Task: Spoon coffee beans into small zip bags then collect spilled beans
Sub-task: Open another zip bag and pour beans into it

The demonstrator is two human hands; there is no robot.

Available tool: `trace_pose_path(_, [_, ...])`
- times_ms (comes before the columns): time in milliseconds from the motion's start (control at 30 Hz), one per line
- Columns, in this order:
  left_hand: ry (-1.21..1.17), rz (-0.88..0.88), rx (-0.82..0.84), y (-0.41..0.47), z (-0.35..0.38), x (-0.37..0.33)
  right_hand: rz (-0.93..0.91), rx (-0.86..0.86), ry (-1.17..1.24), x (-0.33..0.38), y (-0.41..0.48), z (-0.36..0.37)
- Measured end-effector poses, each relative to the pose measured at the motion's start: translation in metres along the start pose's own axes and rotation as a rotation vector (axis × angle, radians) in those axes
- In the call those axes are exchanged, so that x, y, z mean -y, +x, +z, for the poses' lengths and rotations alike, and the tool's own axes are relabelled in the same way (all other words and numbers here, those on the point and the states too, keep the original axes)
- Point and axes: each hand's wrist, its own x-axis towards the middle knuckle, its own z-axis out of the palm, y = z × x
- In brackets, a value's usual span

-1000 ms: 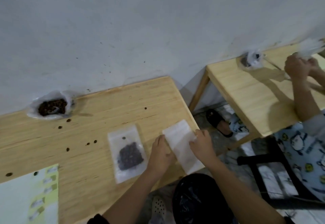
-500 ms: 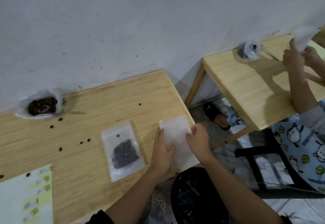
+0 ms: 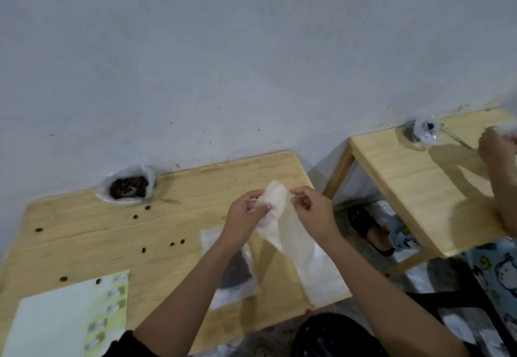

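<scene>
Step in hand: opening an empty zip bag (image 3: 275, 211) for filling. The bag is lifted clear of the desk (image 3: 195, 186), mouth end up, its lower part hanging toward a stack of further empty bags (image 3: 321, 275) at the desk's near right corner.

Left hand (image 3: 246, 214): fingers closed in a pinch on the bag's left upper edge. Right hand (image 3: 313, 211): fingers curled at the right upper edge, just beside or touching the film; whether they have a firm hold cannot be told, as motion blur softens the contact. The mouth appears not yet parted.

One filled bag (image 3: 235, 275) lies flat on the desk below the left forearm, which partly covers it. The bean supply (image 3: 128, 186) sits in an open plastic bag at the far edge against the wall, well apart from the hands. A pale shape among the beans may be the spoon; too small to confirm. Loose beans (image 3: 176, 243) are scattered across the desk between the supply and the filled bag. A printed sheet (image 3: 64, 317) lies at the near left.

Next move, as judged: separate the two lips of the zip, hold the mouth open with one hand, then reach with the other to the supply for a spoonful. The thin film calls for a light, opposed pull. Spill collection remains outstanding.
</scene>
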Motion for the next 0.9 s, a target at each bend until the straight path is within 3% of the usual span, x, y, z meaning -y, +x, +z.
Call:
trace_pose_path(100, [0.018, 0.023, -0.011, -0.004, -0.034, -0.015, -0.151, 0.013, -0.030, 0.031, 0.007, 0.023])
trace_pose_path(233, [-0.137, 0.037, -0.109, -0.017, -0.082, -0.035, -0.222, 0.024, 0.011, 0.080, 0.016, 0.059])
trace_pose_path(600, [-0.078, 0.255, -0.179, -0.048, -0.179, -0.075, 0.060, 0.494, 0.557, 0.208, 0.018, 0.138])
trace_pose_path(900, [-0.139, 0.261, -0.221, -0.042, -0.224, -0.073, 0.112, 0.589, 0.627, 0.248, 0.021, 0.161])
